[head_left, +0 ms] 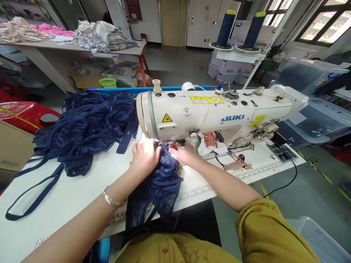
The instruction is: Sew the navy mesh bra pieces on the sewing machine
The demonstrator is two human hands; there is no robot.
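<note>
In the head view a navy bra lies under the needle end of a white sewing machine, its lower part hanging over the table's front edge. My left hand grips the bra's fabric just left of the needle, fingers closed and thumb toward the presser foot. On the other side my right hand pinches the same fabric close beside the foot. The fingertips and the exact stitching spot are partly hidden by the machine head. A lamp lights this area brightly.
A heap of navy bras covers the table's left, a strap loop trailing forward. Small orange-handled snips and a cloth pouch of copper-coloured bits lie under the machine arm. Navy thread cones stand behind. A red plastic container is at left.
</note>
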